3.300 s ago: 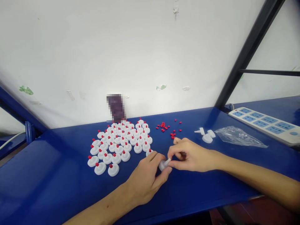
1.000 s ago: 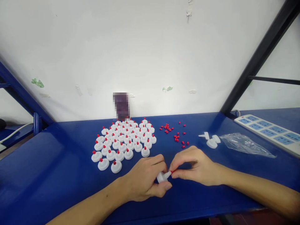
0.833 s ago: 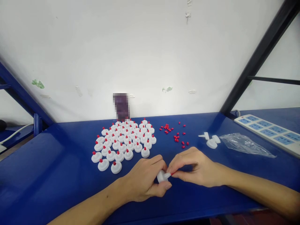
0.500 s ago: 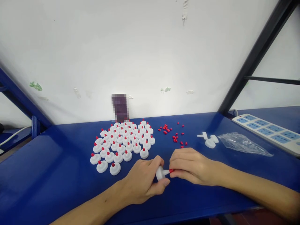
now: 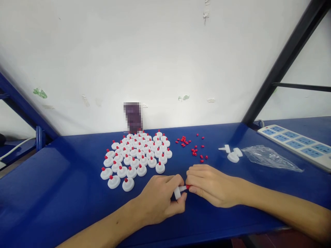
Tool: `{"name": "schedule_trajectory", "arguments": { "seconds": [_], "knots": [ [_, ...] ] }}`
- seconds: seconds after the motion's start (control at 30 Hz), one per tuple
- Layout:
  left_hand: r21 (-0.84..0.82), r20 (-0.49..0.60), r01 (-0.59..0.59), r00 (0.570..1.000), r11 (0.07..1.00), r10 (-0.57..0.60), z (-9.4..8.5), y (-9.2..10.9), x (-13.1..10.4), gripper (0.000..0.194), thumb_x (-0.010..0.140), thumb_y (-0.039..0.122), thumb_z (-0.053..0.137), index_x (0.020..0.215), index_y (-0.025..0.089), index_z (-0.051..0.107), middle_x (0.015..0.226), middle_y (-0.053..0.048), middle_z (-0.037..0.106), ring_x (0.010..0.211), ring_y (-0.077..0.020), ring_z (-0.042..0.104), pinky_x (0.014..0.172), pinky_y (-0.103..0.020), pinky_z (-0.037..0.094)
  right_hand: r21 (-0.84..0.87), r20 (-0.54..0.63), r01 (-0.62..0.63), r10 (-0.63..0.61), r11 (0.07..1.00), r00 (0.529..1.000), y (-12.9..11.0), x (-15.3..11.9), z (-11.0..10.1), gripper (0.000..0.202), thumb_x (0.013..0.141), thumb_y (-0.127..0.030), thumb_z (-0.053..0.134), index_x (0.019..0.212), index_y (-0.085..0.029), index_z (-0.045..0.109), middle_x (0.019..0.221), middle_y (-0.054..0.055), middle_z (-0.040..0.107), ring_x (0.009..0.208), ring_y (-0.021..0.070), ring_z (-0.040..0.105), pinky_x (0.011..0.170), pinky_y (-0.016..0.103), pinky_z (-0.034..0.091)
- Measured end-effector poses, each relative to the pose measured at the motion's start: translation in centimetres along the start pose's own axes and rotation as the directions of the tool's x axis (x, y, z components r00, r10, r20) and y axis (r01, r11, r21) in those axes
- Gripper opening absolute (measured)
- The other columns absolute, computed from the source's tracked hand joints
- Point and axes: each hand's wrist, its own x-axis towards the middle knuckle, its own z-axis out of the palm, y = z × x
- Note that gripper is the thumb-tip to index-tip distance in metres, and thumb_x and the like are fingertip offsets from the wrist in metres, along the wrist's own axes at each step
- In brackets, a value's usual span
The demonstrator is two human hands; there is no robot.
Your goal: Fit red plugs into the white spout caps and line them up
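Note:
Between the thumb and fingers of my left hand [image 5: 164, 194] is a white nozzle cap [image 5: 177, 193], lying sideways with its spout toward the right. A small red tip cap [image 5: 188, 186] sits at the spout's end, pinched by my right hand [image 5: 210, 184]. How far the tip cap covers the spout is partly hidden by my fingers. Beyond my left hand stands a cluster of white nozzle caps [image 5: 128, 184], each topped with red. Loose red tip caps [image 5: 193, 151] lie scattered beyond my right hand.
Several white nozzle caps without red tips [image 5: 233, 157] lie at the right, beside a clear plastic bag [image 5: 271, 158]. A white power strip [image 5: 297, 143] rests farther right. A pixelated dark object [image 5: 133, 117] leans on the wall. Dark frame bars [image 5: 279, 62] rise at the sides.
The white nozzle cap has turned in my left hand, so its base now shows edge-on. My right hand keeps its pinch on the red tip cap. The camera view shifts slightly.

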Motion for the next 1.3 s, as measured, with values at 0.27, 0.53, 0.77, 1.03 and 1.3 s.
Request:
{"name": "schedule_trajectory", "arguments": {
  "seconds": [0.27, 0.53, 0.77, 1.03, 1.3],
  "knots": [
    [0.06, 0.046, 0.12, 0.991, 0.991, -0.123, 0.0, 0.2, 0.0, 0.005, 0.082, 0.021, 0.051, 0.084, 0.022, 0.047, 0.064, 0.004, 0.054, 0.053, -0.0139, 0.049, 0.052, -0.026, 0.03, -0.122, -0.034, 0.004, -0.008, 0.993, 0.999, 0.3, 0.1, 0.3, 0.033, 0.104, -0.024, 0.031, 0.091, -0.015, 0.06, 0.078, 0.005, 0.061, 0.07, 0.0173, 0.048, 0.069, 0.032, 0.039],
    [-0.057, 0.024, 0.159, 0.987, 0.986, -0.158, 0.2, 0.4, 0.2, 0.007, 0.087, 0.022, 0.046, 0.08, 0.021, 0.045, 0.058, 0.005, 0.049, 0.05, -0.0126, 0.046, 0.052, -0.025, 0.029, -0.284, -0.127, 0.007, -0.045, 0.959, 0.991, 0.2, 0.2, 1.4, 0.035, 0.103, -0.019, 0.029, 0.081, -0.016, 0.056, 0.07, 0.003, 0.057, 0.062, 0.0162, 0.045, 0.061, 0.031, 0.034],
    [-0.214, -0.24, 0.111, 0.957, 0.971, -0.162, 0.8, 1.8, 0.5, 0.016, 0.086, 0.018, 0.039, 0.071, 0.021, 0.038, 0.052, 0.007, 0.034, 0.042, -0.0092, 0.033, 0.048, -0.024, 0.026, -0.041, -0.173, -0.061, 0.053, 0.997, 0.984, -1.4, 0.8, 1.6, 0.03, 0.099, -0.013, 0.028, 0.077, -0.019, 0.048, 0.068, 0.002, 0.052, 0.059, 0.0148, 0.041, 0.057, 0.028, 0.035],
    [-0.091, -0.354, 0.064, 0.931, 0.994, -0.093, 0.6, 1.3, 0.4, 0.013, 0.082, 0.018, 0.04, 0.071, 0.022, 0.036, 0.053, 0.005, 0.038, 0.043, -0.0112, 0.037, 0.048, -0.025, 0.028, 0.463, 0.027, -0.325, 0.354, 0.824, 0.935, -3.3, 1.6, 0.7, 0.034, 0.105, -0.035, 0.027, 0.083, -0.02, 0.049, 0.077, 0.001, 0.055, 0.069, 0.014, 0.048, 0.069, 0.028, 0.045],
    [-0.08, -0.428, -0.048, 0.904, 0.996, 0.009, -0.3, 0.8, -0.5, 0.014, 0.078, 0.013, 0.041, 0.073, 0.023, 0.032, 0.053, 0.007, 0.03, 0.039, -0.0097, 0.031, 0.044, -0.024, 0.023, 0.935, 0.331, -0.355, 0.321, 0.018, 0.888, -3.6, 3.4, 2.1, 0.043, 0.095, -0.057, 0.048, 0.076, -0.019, 0.04, 0.068, -0.006, 0.031, 0.059, 0.0085, 0.026, 0.056, 0.023, 0.028]
  ]
}}
